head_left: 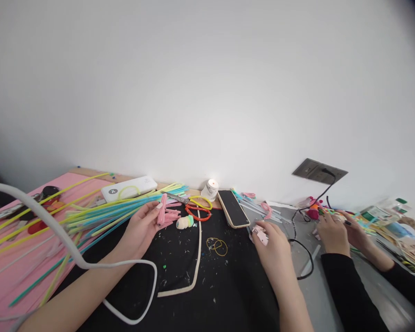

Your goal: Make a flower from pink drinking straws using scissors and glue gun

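Observation:
My left hand (141,229) pinches a bundle of folded pink pipe cleaners (166,216) between thumb and fingers, raised over the black mat (228,281). Just right of it lies a small cream and green fuzzy bundle (185,222). Scissors with yellow and red handles (198,213) rest behind that. My right hand (274,242) curls its fingers around a small pale pink piece with dark spots (261,234), partly covered by the fingers. Close behind that hand is a phone (233,208) with a dark screen. A thin yellow loop (217,246) lies between my hands.
Loose coloured pipe cleaners (103,219) and a white power bank (129,188) lie at left. A white cable (138,263) crosses my left forearm. A paper cup (210,190) stands by the wall. At right, a co-worker's hands (334,230) work near a black cord (307,251).

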`<state>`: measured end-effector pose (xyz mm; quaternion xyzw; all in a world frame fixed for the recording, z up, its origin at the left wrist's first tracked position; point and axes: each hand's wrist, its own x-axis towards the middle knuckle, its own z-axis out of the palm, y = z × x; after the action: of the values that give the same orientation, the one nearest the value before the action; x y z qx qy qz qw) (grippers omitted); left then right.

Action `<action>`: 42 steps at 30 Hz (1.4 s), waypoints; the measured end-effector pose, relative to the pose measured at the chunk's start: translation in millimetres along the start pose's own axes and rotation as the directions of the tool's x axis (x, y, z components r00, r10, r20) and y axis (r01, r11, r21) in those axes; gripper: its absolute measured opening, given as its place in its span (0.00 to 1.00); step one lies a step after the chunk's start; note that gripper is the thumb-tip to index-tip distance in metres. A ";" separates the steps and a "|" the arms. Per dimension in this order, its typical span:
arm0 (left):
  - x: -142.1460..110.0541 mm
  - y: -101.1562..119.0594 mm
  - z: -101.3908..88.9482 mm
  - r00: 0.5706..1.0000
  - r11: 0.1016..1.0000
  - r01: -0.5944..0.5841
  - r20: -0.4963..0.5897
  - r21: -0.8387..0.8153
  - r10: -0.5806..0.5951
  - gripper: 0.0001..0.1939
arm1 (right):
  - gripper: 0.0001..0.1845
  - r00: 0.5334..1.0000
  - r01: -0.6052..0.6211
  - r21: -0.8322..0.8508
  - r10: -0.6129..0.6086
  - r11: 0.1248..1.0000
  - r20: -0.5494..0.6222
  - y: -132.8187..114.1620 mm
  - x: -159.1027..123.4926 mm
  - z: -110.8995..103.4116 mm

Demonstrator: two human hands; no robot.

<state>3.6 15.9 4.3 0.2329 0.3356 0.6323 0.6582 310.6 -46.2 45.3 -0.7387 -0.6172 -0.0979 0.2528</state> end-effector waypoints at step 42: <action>-12.3 -6.6 10.7 0.991 0.987 0.100 0.074 0.122 -0.109 0.12 | 0.13 0.896 0.442 0.596 -0.355 0.670 -0.265 -127.2 -17.5 79.2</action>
<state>16.3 4.5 8.4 0.2790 0.3574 0.5660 0.6885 171.2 -8.1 1.9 -0.4457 -0.7416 0.0198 0.5010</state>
